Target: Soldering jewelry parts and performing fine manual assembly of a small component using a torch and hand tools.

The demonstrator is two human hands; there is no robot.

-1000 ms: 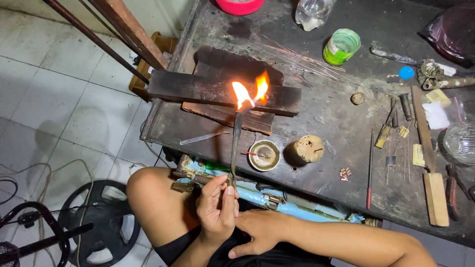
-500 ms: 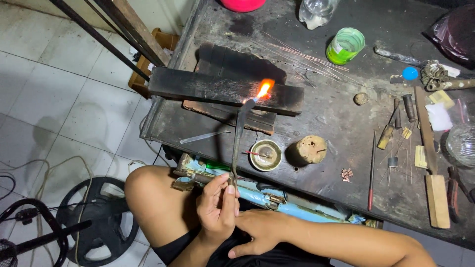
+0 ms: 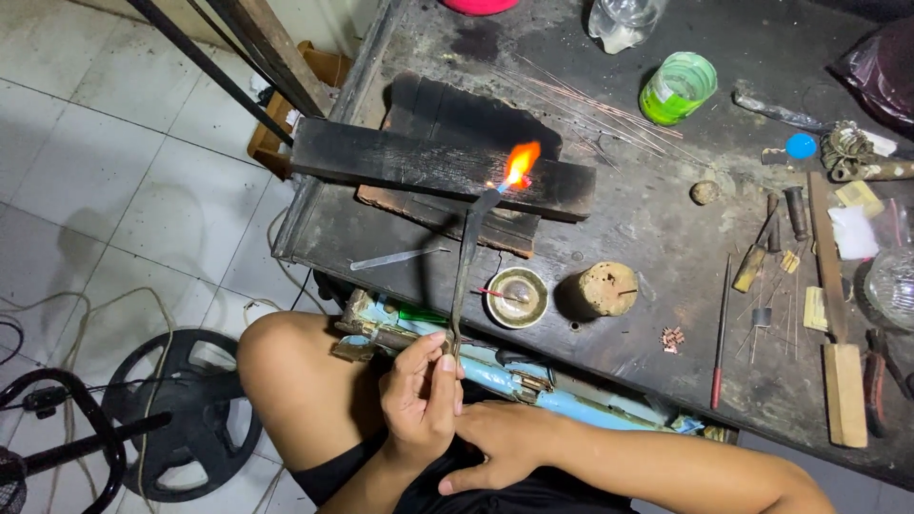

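left hand grips torch | brass dish: red stick | right hand resting

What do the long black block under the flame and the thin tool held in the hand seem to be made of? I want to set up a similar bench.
The long black block looks like charred wood: matte, sooty, with grain-like streaks. The thin dark tool in the left hand looks like metal, slim and dull grey, probably blackened by heat; its tip meets the orange flame.
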